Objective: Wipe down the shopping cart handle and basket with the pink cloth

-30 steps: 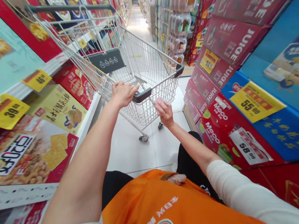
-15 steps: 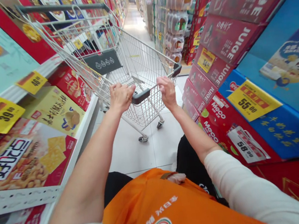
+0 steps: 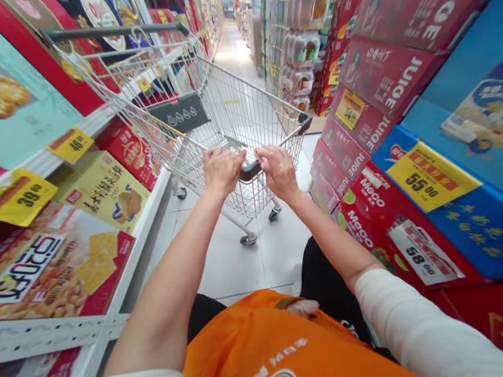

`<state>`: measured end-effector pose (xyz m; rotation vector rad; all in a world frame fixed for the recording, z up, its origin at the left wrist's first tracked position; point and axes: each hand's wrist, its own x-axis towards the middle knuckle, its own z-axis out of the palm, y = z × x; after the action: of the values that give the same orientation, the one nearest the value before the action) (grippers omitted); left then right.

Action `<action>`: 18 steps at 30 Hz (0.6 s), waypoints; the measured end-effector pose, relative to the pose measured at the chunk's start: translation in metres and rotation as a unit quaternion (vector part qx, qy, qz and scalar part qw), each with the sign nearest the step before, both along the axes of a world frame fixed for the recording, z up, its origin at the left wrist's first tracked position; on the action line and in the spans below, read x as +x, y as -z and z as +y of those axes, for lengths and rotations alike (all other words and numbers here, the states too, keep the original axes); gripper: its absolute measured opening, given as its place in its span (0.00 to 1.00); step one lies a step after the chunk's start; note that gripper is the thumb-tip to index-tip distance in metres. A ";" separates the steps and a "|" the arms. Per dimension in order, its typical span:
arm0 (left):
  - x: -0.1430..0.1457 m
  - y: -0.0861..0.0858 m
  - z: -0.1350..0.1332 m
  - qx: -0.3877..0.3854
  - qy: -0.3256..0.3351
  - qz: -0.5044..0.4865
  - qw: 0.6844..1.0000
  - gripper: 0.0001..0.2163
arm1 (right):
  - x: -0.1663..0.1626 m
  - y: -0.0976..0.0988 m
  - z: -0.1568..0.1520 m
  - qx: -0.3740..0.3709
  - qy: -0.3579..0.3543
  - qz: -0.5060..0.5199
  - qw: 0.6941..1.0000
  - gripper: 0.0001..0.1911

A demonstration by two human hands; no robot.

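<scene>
A wire shopping cart (image 3: 246, 104) stands at an angle in front of me, its dark handle bar at the far left end. My left hand (image 3: 223, 170) is closed around the near rim of the basket, left of a dark plastic corner piece (image 3: 250, 171). Just right of that piece, my right hand (image 3: 278, 171) is closed on the same rim. Inside the basket, no goods show through the wires. A dark panel (image 3: 179, 113) with round logos hangs at the cart's left side. Two casters (image 3: 248, 239) show on the near side.
Shelves of boxed biscuits (image 3: 51, 260) with yellow price tags run along my left. Stacked red drink cartons (image 3: 383, 70) and blue milk cartons (image 3: 474, 114) crowd the right. Wrapped bottle packs (image 3: 305, 43) stand farther up the tiled aisle (image 3: 230, 45).
My right hand has come left along the rim, closer to the corner piece and my left hand. The cart and both hands sit slightly further right and lower in view.
</scene>
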<state>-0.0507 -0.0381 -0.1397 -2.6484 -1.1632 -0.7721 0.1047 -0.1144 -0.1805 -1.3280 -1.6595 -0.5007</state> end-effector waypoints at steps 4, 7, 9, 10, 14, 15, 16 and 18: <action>-0.002 0.000 0.014 -0.033 0.045 -0.028 0.998 0.28 | -0.020 -0.003 -0.012 -0.002 0.020 -0.057 0.998 0.18; -0.023 -0.003 0.047 -0.032 0.048 -0.073 0.996 0.30 | -0.031 -0.001 -0.021 -0.004 0.029 -0.109 0.994 0.18; -0.039 -0.005 0.069 -0.014 0.038 -0.060 0.997 0.28 | -0.027 0.001 -0.025 -0.008 0.059 -0.113 0.992 0.19; -0.045 -0.006 0.078 -0.011 0.040 -0.040 0.998 0.27 | -0.024 0.002 -0.027 -0.010 0.079 -0.108 0.991 0.19; -0.050 -0.002 0.089 0.009 0.012 -0.021 1.000 0.25 | -0.027 0.003 -0.026 0.000 0.135 -0.080 0.988 0.19; -0.046 -0.001 0.088 0.015 0.004 -0.030 0.999 0.25 | -0.035 0.003 -0.023 0.005 0.143 -0.079 0.987 0.18; -0.042 0.000 0.086 0.017 0.002 -0.035 0.999 0.25 | -0.044 0.002 -0.019 0.009 0.150 -0.081 0.985 0.18; -0.035 0.001 0.082 0.015 -0.004 -0.033 0.999 0.26 | -0.062 0.001 -0.009 0.010 0.163 -0.094 0.982 0.17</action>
<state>-0.0854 0.0440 -0.1410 -2.6112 -1.1660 -0.8741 0.0423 -0.1235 -0.1815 -1.5877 -1.5853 -0.8557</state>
